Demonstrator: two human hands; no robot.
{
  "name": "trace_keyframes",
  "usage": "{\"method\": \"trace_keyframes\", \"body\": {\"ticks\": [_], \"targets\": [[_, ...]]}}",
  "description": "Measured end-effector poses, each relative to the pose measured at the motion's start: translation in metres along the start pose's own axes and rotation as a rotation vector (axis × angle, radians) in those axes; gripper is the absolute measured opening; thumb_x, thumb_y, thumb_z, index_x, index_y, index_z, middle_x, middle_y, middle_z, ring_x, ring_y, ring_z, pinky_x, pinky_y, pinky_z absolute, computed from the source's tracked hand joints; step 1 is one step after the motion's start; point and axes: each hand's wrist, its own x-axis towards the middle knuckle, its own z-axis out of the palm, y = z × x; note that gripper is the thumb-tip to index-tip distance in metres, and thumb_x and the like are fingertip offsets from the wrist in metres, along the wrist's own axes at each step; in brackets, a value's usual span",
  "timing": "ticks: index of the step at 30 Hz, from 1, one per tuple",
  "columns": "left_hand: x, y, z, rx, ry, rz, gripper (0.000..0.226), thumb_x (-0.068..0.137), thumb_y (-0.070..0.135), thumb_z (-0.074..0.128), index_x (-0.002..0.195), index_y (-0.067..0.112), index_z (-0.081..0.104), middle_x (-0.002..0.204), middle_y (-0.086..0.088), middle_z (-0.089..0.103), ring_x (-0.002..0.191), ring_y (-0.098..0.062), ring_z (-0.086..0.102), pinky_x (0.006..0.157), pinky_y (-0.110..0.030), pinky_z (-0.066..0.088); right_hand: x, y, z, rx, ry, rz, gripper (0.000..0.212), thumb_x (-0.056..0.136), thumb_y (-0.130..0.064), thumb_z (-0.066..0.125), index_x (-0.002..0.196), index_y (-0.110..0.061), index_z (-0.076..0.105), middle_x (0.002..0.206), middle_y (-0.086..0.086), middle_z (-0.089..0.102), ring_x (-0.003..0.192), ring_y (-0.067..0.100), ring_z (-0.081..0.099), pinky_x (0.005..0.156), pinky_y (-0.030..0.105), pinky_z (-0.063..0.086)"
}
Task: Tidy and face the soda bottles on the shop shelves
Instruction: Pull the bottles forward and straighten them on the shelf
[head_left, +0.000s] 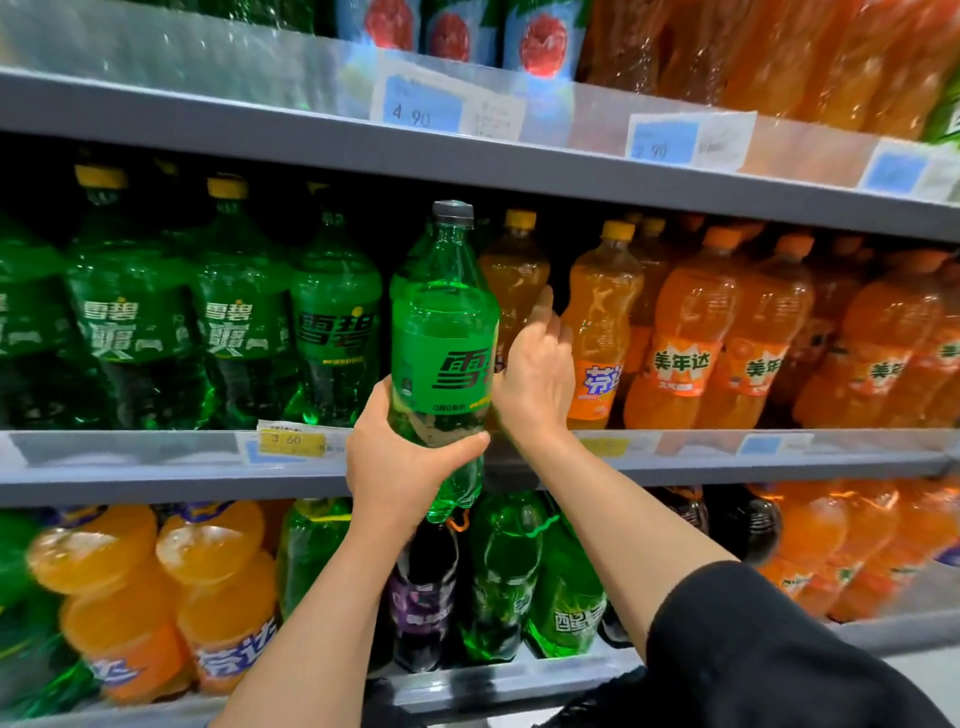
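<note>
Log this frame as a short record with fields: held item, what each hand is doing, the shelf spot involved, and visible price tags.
held item: green soda bottle, grey cap, upright, in front of the middle shelf
left hand: grips the bottle's lower part
right hand: open, reaching into the shelf beside the bottle, near the amber bottle behind
shelf spot: between the green row and the orange bottle
price tags: yellow tag reads 3.60; blue tag reads 4.90

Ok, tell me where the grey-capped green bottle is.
Head view, centre: the left hand holds the grey-capped green bottle before the middle shelf, right hand beside it.
</note>
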Motion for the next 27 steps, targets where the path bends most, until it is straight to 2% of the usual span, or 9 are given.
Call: {"method": "trace_keyframes", "body": {"ticks": [4, 10, 14, 18, 20, 24, 27], "targets": [[-0.002, 0.000, -0.002, 0.008, 0.001, 0.006, 0.082, 0.040, 0.053, 0.084, 0.114, 0.026, 0.060, 0.102, 0.014, 0.069, 0.098, -0.007, 0.066, 0.085, -0.042, 0.056, 0.002, 0.001, -0.002, 0.047, 0.046, 0.007, 0.103, 0.075, -0.025, 0.078, 0.150, -0.003, 0.011, 0.130, 0.014, 0.051, 0.115, 0.032, 0.047, 0.095, 0.037, 0.041], [-0.004, -0.002, -0.002, 0.023, 0.006, 0.011, 0.070, 0.044, 0.042, 0.088, 0.108, 0.029, 0.061, 0.096, 0.016, 0.070, 0.092, -0.003, 0.066, 0.082, -0.040, 0.056, -0.002, 0.010, -0.002, 0.123, 0.000, 0.000, 0.101, 0.080, -0.026, 0.075, 0.152, -0.005, 0.007, 0.135, 0.012, 0.047, 0.122, 0.028, 0.044, 0.100, 0.033, 0.039], [-0.004, -0.002, -0.003, 0.029, 0.010, 0.018, 0.070, 0.044, 0.042, 0.087, 0.108, 0.029, 0.061, 0.097, 0.016, 0.070, 0.093, -0.004, 0.066, 0.082, -0.040, 0.056, -0.033, 0.021, 0.017, 0.207, 0.092, 0.060, 0.082, 0.079, -0.024, 0.076, 0.142, 0.002, 0.029, 0.129, 0.014, 0.048, 0.123, 0.028, 0.044, 0.101, 0.033, 0.039], [-0.003, -0.002, -0.006, 0.045, 0.024, 0.036, 0.071, 0.044, 0.041, 0.087, 0.108, 0.026, 0.061, 0.097, 0.016, 0.069, 0.093, -0.004, 0.065, 0.082, -0.037, 0.055, -0.052, 0.025, 0.033, 0.154, 0.076, 0.201, 0.070, 0.074, -0.037, 0.078, 0.126, -0.003, 0.046, 0.117, 0.012, 0.059, 0.114, 0.030, 0.054, 0.092, 0.037, 0.044], [-0.002, -0.002, -0.008, 0.048, 0.027, 0.039, 0.071, 0.044, 0.041, 0.087, 0.108, 0.025, 0.061, 0.098, 0.015, 0.069, 0.093, -0.004, 0.065, 0.082, -0.037, 0.055, -0.047, 0.018, 0.035, 0.110, 0.068, 0.264, 0.067, 0.068, -0.045, 0.079, 0.114, -0.006, 0.050, 0.109, 0.011, 0.063, 0.106, 0.030, 0.057, 0.087, 0.040, 0.046], [0.000, -0.004, -0.012, 0.054, 0.039, 0.050, 0.075, 0.042, 0.049, 0.084, 0.110, 0.026, 0.060, 0.099, 0.015, 0.069, 0.095, -0.007, 0.065, 0.083, -0.042, 0.055, -0.036, 0.011, 0.039, 0.034, 0.025, 0.346, 0.073, 0.064, -0.050, 0.078, 0.116, -0.007, 0.051, 0.107, 0.011, 0.066, 0.105, 0.030, 0.056, 0.090, 0.039, 0.043], [0.000, -0.005, -0.015, 0.043, 0.038, 0.042, 0.075, 0.042, 0.050, 0.083, 0.110, 0.026, 0.060, 0.100, 0.014, 0.069, 0.096, -0.007, 0.065, 0.083, -0.043, 0.056, -0.034, 0.012, 0.042, 0.052, 0.016, 0.382, 0.066, 0.063, -0.050, 0.079, 0.109, -0.008, 0.054, 0.103, 0.012, 0.067, 0.104, 0.031, 0.054, 0.090, 0.039, 0.041]]}}
